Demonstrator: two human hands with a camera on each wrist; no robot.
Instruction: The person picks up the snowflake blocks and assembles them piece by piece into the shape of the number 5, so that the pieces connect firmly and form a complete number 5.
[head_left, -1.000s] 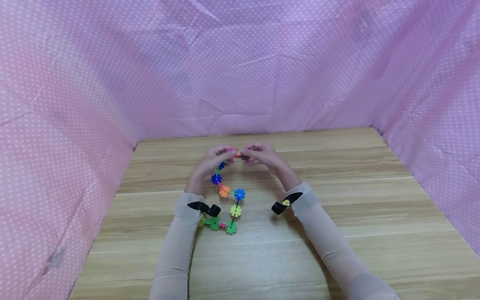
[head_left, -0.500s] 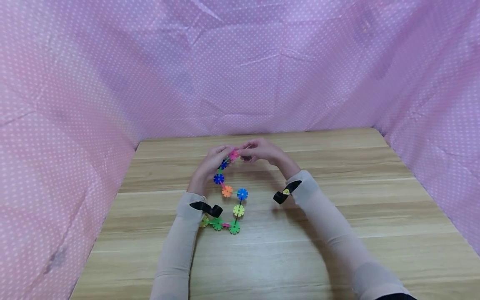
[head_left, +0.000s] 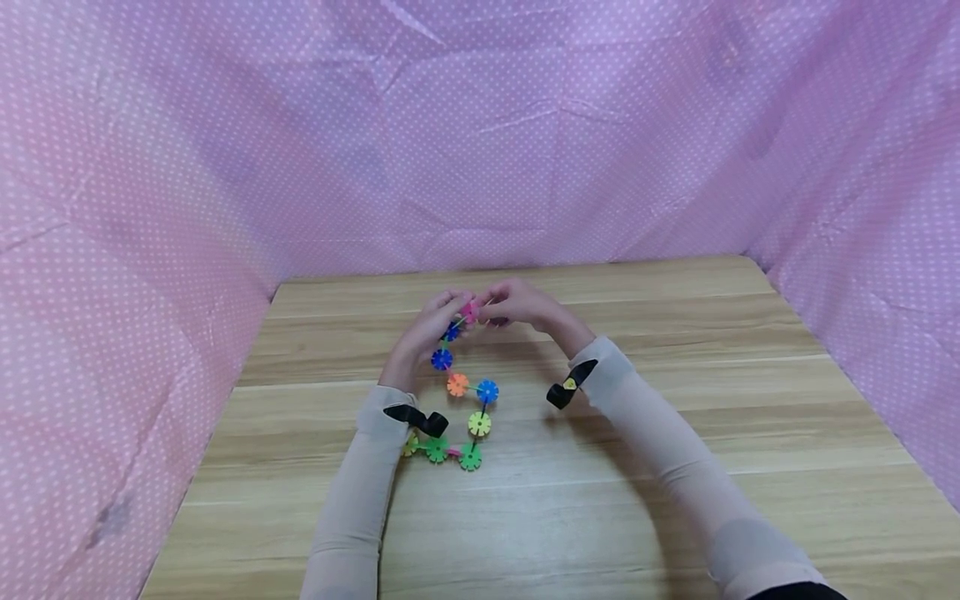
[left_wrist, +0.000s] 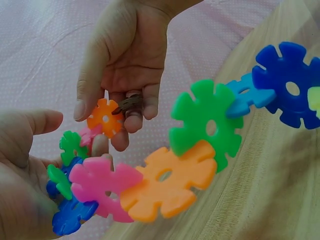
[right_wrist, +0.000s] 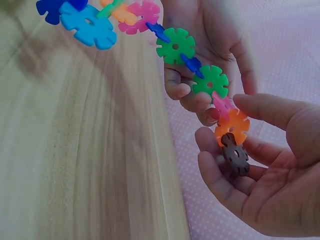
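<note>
A chain of colourful notched plastic discs (head_left: 470,457) runs up the wooden table to both hands. My left hand (head_left: 431,327) holds its far end, the fingers curled under green, blue and pink discs, thumb standing apart in the left wrist view. My right hand (head_left: 523,305) is right beside it. In the right wrist view, its fingers curl behind the end, where a dark brown disc (right_wrist: 235,154) slots into an orange disc (right_wrist: 232,126). The right thumb lies near the pink disc (right_wrist: 222,104) joined to the orange one. The right palm faces the chain.
The wooden table (head_left: 675,417) reaches back to pink dotted cloth (head_left: 480,167), which hangs around the back and sides. The near part of the chain passes beside the left sleeve (head_left: 352,500). Black straps with cameras (head_left: 420,418) are on both wrists.
The right hand has lifted slightly and its fingers have spread and shifted at the chain's end. A pink disc now shows between the hands. The chain has slid slightly right.
</note>
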